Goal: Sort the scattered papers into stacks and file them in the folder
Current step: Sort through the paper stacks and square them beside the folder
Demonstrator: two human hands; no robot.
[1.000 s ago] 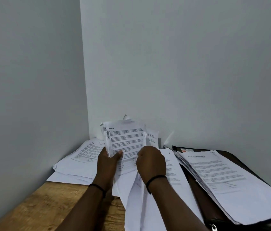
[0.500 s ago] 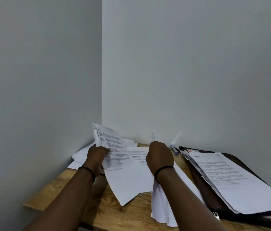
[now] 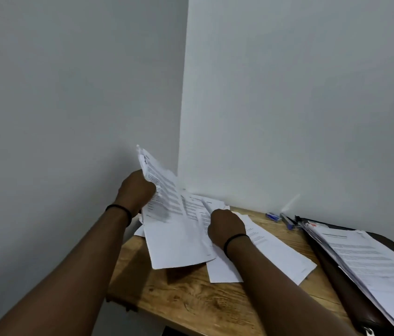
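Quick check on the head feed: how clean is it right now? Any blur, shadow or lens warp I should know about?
Head view: the lifted sheets in the left hand are motion-smeared and their print is unreadable; the stack on the folder shows text lines, but soft; arms and papers cast soft shadows on the wooden desk; no glare; the wall corner leans, wide-angle warp.

1. Two bare forearms enter from the bottom edge — no sleeves visible on either.
2. Left hand (image 3: 136,190): thin black band (image 3: 120,210) round the wrist, plain, like a hair tie.
3. Right hand (image 3: 225,226): a matching thin black wristband (image 3: 236,239) — same narrow, unmarked look.
4. No rings, watch or gloves seen; fingers mostly hidden.
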